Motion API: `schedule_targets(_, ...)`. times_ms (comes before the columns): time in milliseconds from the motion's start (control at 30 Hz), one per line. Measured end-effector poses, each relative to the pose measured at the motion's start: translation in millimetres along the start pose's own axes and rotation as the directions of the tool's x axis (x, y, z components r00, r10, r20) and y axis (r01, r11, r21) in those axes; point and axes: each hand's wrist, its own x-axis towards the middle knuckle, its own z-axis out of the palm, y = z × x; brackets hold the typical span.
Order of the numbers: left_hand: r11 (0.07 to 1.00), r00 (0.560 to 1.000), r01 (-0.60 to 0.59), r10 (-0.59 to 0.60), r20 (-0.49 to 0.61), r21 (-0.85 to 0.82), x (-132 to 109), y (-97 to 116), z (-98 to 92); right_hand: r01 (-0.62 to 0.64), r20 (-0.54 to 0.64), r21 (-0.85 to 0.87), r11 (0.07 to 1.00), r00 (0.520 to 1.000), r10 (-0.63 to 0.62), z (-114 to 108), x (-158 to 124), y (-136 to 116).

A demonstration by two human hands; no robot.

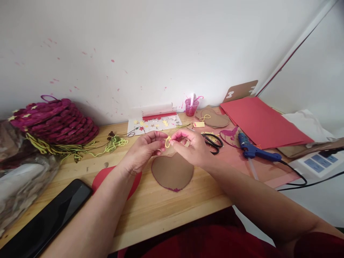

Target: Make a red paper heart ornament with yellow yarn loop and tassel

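Between my fingertips is a small loop of yellow yarn (pixel 167 142), raised above the table. My left hand (pixel 146 148) pinches it from the left. From the right, my right hand (pixel 190 145) pinches it with thumb and forefinger. Below the hands a brown cardboard heart (pixel 172 173) lies flat, its edge marked with magenta. Under my left forearm a red paper shape (pixel 134 184) is partly hidden. Black-handled scissors (pixel 213 143) lie just right of my right hand, their blades mostly hidden behind it.
A blue glue gun (pixel 258 152) with a cord lies at the right, before red sheets (pixel 263 122). Stacked magenta braided pieces (pixel 59 122) stand at the left. A black phone (pixel 53 218) lies front left. A magenta-stained cup (pixel 191 107) and star cutouts (pixel 153 125) are near the wall.
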Motion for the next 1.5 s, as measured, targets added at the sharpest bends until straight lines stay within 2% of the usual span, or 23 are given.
schedule_targets(100, 0.998, 1.000, 0.005, -0.005, -0.009, 0.070, 0.2, -0.3, 0.5, -0.065, -0.003, 0.107, 0.992, 0.998, 0.065, 1.7, 1.0, 2.9)
schedule_targets(200, 0.998, 0.999, -0.042, 0.043, -0.027, 0.038, -2.0, 1.2, 3.1, -0.108, -0.004, 0.185, 0.977, 0.994, 0.111, 2.5, 2.3, 3.9)
schedule_targets(300, 0.993, 0.992, -0.120, 0.120, -0.033, -0.002, -5.0, 3.4, 6.5, -0.128, 0.006, 0.174, 0.976, 0.992, 0.128, 1.6, 2.4, 1.4)
schedule_targets(367, 0.990, 0.990, -0.137, 0.137, -0.012, 0.036, -6.0, 4.4, 8.1, -0.126, 0.020, 0.138, 0.982, 0.992, 0.124, 0.8, 1.6, -0.9)
schedule_targets(467, 0.993, 0.994, -0.105, 0.107, -0.022, 0.057, -5.4, 4.7, 8.0, -0.087, 0.012, 0.089, 0.992, 0.996, 0.086, 0.7, -0.1, -1.5)
schedule_targets(600, 0.997, 0.997, 0.014, -0.020, -0.078, -0.070, -2.6, 4.1, 4.3, -0.010, -0.020, 0.132, 0.991, 1.000, 0.013, 2.1, -1.0, 2.3)
schedule_targets(700, 0.998, 0.997, 0.066, -0.067, -0.048, -0.007, -2.4, 3.4, 4.5, 0.015, -0.024, 0.174, 0.985, 1.000, -0.011, 2.8, -0.8, 3.8)
schedule_targets(733, 0.999, 0.998, 0.033, -0.031, -0.049, 0.041, -2.8, 3.3, 5.3, 0.012, -0.022, 0.178, 0.984, 1.000, -0.009, 2.9, -0.7, 3.8)
schedule_targets(800, 0.986, 0.989, -0.106, 0.118, -0.088, 0.125, -3.7, 3.5, 7.3, -0.003, -0.017, 0.190, 0.982, 1.000, 0.007, 3.1, -0.7, 3.8)
schedule_targets(867, 0.954, 0.953, -0.246, 0.270, -0.140, 0.170, -4.6, 4.4, 8.8, -0.026, -0.012, 0.204, 0.979, 1.000, 0.029, 3.0, -0.7, 4.0)
schedule_targets(933, 0.938, 0.936, -0.293, 0.321, -0.147, 0.186, -5.6, 5.8, 10.0, -0.039, -0.005, 0.209, 0.977, 0.999, 0.041, 2.8, -0.7, 4.6)
schedule_targets(1067, 0.957, 0.962, -0.238, 0.256, -0.095, 0.165, -8.0, 7.3, 14.2, -0.057, 0.026, 0.192, 0.980, 0.998, 0.054, 2.3, -0.3, 5.3)
schedule_targets(1300, 0.980, 0.971, -0.187, 0.195, -0.139, 0.070, -7.2, 3.7, 18.8, -0.118, 0.057, 0.190, 0.975, 0.992, 0.109, 1.5, 1.7, 5.1)
schedule_targets(1400, 0.994, 0.987, -0.107, 0.103, -0.119, -0.026, -5.6, 3.6, 16.3, -0.188, 0.138, 0.270, 0.944, 0.978, 0.155, -1.6, 3.4, 2.8)
schedule_targets(1500, 0.990, 0.999, -0.019, 0.013, -0.045, -0.137, -4.2, 4.1, 12.9, -0.271, 0.250, 0.401, 0.875, 0.951, 0.180, -5.0, 5.1, 0.6)
